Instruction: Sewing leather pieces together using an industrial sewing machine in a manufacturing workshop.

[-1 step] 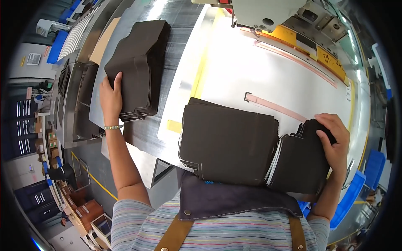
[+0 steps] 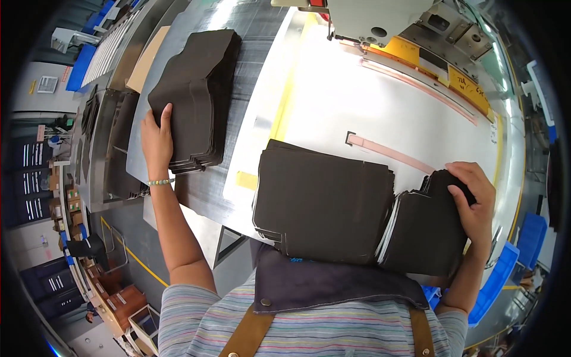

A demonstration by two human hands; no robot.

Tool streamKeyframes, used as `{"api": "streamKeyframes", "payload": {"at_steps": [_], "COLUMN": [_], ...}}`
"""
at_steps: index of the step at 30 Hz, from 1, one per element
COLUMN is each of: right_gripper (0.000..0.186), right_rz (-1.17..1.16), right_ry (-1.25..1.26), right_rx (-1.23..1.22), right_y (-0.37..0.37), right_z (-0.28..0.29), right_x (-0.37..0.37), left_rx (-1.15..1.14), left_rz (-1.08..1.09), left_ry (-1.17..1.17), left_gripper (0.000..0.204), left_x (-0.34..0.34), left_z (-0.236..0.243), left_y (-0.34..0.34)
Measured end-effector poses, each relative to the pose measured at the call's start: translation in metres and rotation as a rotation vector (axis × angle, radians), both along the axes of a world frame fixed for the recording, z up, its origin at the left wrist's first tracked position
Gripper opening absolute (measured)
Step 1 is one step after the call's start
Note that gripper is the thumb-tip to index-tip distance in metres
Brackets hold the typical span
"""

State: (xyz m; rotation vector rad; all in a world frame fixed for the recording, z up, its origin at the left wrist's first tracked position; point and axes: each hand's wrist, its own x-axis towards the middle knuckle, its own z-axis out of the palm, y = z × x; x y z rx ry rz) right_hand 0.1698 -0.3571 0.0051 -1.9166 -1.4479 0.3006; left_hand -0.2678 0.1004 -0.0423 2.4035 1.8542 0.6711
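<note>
Three stacks of dark, flat cut pieces lie before me; whether they are fabric or thin leather I cannot tell. My left hand [image 2: 157, 140] grips the near left edge of the tall left stack [image 2: 193, 98], thumb against its side, other fingers partly hidden. That stack has a wavy top and rests on a grey metal surface. My right hand [image 2: 474, 193] is curled round the far right edge of the smaller right stack [image 2: 419, 232], thumb and fingers bent over it. Between them sits the broad middle stack [image 2: 324, 205], untouched, close against the right one.
A white work board [image 2: 333, 83] with yellow tape and a pink strip [image 2: 389, 153] lies beyond the stacks. The machine head [image 2: 380, 21] overhangs it at the top, with a yellow bar [image 2: 470, 89] beside it. A blue bin [image 2: 493, 285] stands lower right.
</note>
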Motion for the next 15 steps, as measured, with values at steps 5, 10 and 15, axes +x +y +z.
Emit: {"api": "streamKeyframes", "payload": {"at_steps": [5,10,15], "right_gripper": [0.032,0.029,0.022], "right_rz": [-0.007,0.022,-0.008], "right_ry": [-0.034,-0.094,-0.029], "right_rx": [0.006,0.061,0.034], "right_y": [-0.001,-0.007,0.003], "right_z": [0.003,0.003,0.0], "right_x": [-0.003,-0.001,0.005], "left_rx": [0.059,0.111,0.092], "left_rz": [-0.036,-0.257,0.016], "left_ry": [-0.056,0.111,0.411], "left_gripper": [0.077,0.065,0.071], "left_x": [-0.01,-0.027,-0.027], "left_z": [-0.009,-0.017,-0.003], "left_y": [0.005,0.035,0.037]}}
